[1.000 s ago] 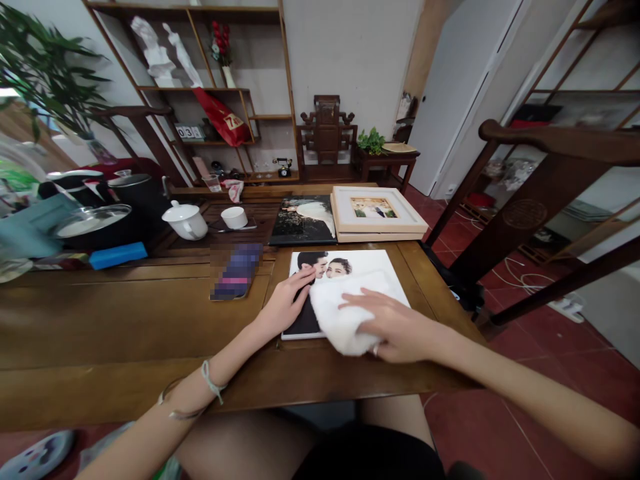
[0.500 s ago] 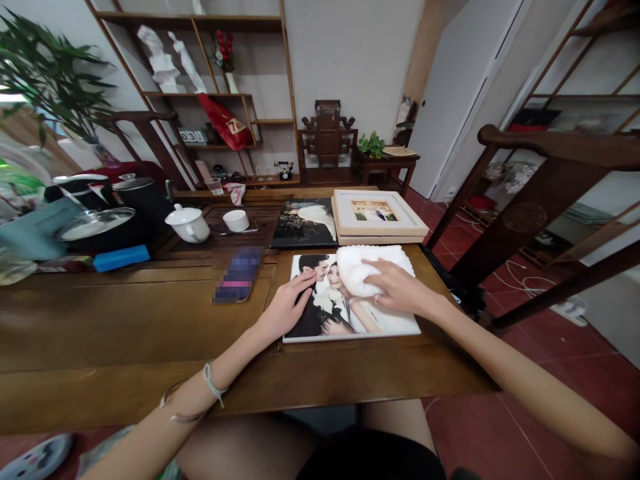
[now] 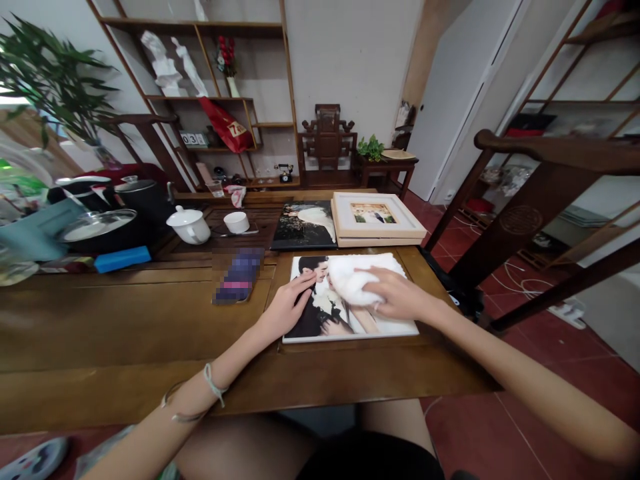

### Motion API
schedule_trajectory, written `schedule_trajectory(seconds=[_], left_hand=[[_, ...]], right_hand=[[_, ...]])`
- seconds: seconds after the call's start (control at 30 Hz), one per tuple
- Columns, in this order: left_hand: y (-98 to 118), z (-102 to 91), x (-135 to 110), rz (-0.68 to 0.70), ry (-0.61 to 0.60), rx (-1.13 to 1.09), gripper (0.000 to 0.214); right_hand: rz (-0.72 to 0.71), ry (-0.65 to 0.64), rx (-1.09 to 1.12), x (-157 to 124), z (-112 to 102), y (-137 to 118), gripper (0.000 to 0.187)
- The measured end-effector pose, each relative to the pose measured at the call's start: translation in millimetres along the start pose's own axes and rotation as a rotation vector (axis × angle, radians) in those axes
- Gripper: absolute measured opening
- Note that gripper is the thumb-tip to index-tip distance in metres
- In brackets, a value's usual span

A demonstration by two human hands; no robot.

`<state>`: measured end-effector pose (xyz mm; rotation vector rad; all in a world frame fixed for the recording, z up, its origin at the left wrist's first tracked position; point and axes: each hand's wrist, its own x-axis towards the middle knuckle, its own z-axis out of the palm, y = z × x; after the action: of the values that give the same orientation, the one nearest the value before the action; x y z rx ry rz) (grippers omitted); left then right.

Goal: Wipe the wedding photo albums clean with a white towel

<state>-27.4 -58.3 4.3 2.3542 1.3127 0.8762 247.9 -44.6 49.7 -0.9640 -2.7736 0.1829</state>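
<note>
A wedding photo panel (image 3: 313,319) lies flat on the wooden table before me, showing a couple and a white bouquet. My left hand (image 3: 291,301) rests on its left side with the fingers stretched out over the picture. A bunched white cloth (image 3: 350,275) is pressed on the upper right of the panel, covering part of the printed couple. My right hand (image 3: 395,293) grips that cloth from the right, its fingertips partly sunk in the folds.
Behind the panel lie a dark photo panel (image 3: 305,225) and stacked white frames (image 3: 410,223). Left of it is a blurred-out phone-like object (image 3: 239,277). Farther left stand a white lidded cup (image 3: 189,225), a small white bowl (image 3: 237,222), a blue box (image 3: 123,259) and dark pots.
My right hand has slid the white cloth left and slightly toward me, over one printed face. My left hand has stayed in place.
</note>
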Motion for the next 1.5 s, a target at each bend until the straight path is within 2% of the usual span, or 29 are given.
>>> schedule_trajectory(seconds=[0.13,0.2,0.27,0.37,0.6,0.7,0.8,0.93,1.03,1.1,1.17,1.23,1.3,1.5], left_hand=[[1.3,-0.4,-0.4,-0.009,-0.009,-0.003,0.039],[1.4,-0.1,-0.5,-0.003,-0.005,-0.012,0.039],[1.2,0.4,-0.6,0.003,0.001,-0.017,0.039],[1.4,1.3,-0.5,-0.012,0.002,-0.023,0.039],[3.3,1.3,-0.3,-0.05,-0.003,-0.026,0.038],[3.1,0.7,-0.4,-0.048,-0.006,-0.023,0.039],[2.4,0.4,-0.3,-0.042,-0.005,-0.02,0.039],[2.1,0.0,-0.1,-0.034,-0.004,-0.025,0.039],[1.5,-0.1,-0.3,-0.028,-0.001,-0.031,0.039],[0.5,0.0,-0.6,-0.017,0.0,-0.027,0.039],[-0.5,0.2,-0.7,-0.007,0.0,-0.016,0.039],[-0.9,0.4,-0.5,-0.001,-0.004,-0.006,0.039],[-0.4,0.7,0.0,0.002,-0.005,-0.005,0.039],[1.6,0.9,0.2,-0.024,0.005,-0.04,0.038]], right_hand=[[0.209,0.038,-0.048,0.1,-2.5,38.6,0.031],[0.284,0.032,-0.049,-7.3,-4.5,47.0,0.031],[0.296,0.015,-0.059,-18.3,-6.2,44.8,0.031],[0.241,-0.009,-0.075,-38.6,-8.5,20.1,0.032],[0.089,-0.17,0.065,-78.9,-12.9,-78.7,0.028],[0.047,-0.194,0.133,-75.8,-14.8,-90.4,0.029],[0.077,-0.192,0.173,-55.3,-19.1,-69.5,0.031],[0.108,-0.126,0.127,-17.2,-20.3,-12.5,0.034],[0.134,-0.076,0.054,5.8,-13.9,28.0,0.027],[0.16,-0.017,0.022,15.3,-8.8,45.0,0.026],[0.176,0.014,0.002,19.3,-5.4,50.3,0.027],[0.158,-0.01,-0.007,16.9,-4.7,42.8,0.031],[0.122,-0.072,-0.001,8.0,-6.5,23.1,0.035],[0.032,-0.238,0.048,-38.5,-15.4,-68.3,0.032]])
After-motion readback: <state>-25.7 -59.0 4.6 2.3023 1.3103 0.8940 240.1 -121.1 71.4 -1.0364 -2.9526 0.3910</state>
